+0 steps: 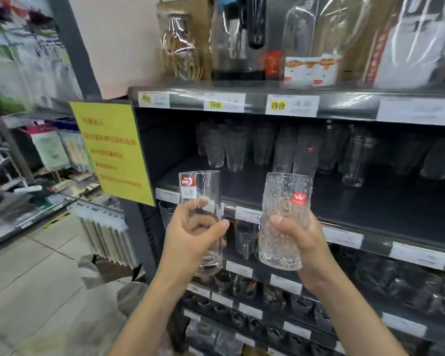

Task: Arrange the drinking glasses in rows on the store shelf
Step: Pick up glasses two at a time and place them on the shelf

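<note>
left hand (190, 235) wrapped round a smooth glass (203, 191), right hand (303, 242) round a textured glass (284, 214), both upright just in front of the front edge of the dark shelf (370, 201) and near each other. They could clink, or a base could catch that edge going in. The standing glasses (231, 150) at the shelf's back are dim and blurred, so rows and gaps can't be counted, and the shelf's right end is cut off.

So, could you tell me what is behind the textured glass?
The dark shelf, with glasses at its back. The textured glass and right hand cover part of its edge.
</note>
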A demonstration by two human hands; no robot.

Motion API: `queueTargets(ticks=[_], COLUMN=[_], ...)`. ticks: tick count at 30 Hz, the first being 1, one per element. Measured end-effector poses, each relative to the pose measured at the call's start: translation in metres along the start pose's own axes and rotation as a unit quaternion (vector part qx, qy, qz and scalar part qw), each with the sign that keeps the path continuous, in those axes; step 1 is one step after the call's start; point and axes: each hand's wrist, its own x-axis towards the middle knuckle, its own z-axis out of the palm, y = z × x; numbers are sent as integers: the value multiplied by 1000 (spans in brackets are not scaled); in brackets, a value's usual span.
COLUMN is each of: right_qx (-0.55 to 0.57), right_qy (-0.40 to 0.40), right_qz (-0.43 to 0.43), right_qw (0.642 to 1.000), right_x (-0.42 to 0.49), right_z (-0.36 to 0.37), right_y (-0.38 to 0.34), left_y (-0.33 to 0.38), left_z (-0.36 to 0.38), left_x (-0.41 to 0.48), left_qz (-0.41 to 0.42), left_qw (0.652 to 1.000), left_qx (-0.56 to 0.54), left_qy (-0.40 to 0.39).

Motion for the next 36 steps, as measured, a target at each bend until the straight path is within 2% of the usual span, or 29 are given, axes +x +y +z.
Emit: queueTargets(ticks=[10,21,31,36], right_qx=[-22,-74,-77,-88], right_qy=[36,43,78,121], right_qz=[19,50,32,35], right_qw=[999,995,993,988], right_x=[54,149,186,174], right_z=[66,109,92,67], right_y=[37,59,69,66], left_y=[-25,-46,-74,-81], left_z=[-67,-107,-92,-64], left_x=[70,155,213,220], left_qz=[-31,-17,-32,-37], left_qw=[999,1000,999,995], left_qx=[-11,2,-17,-43], left_qy=[-19,11,-27,-84])
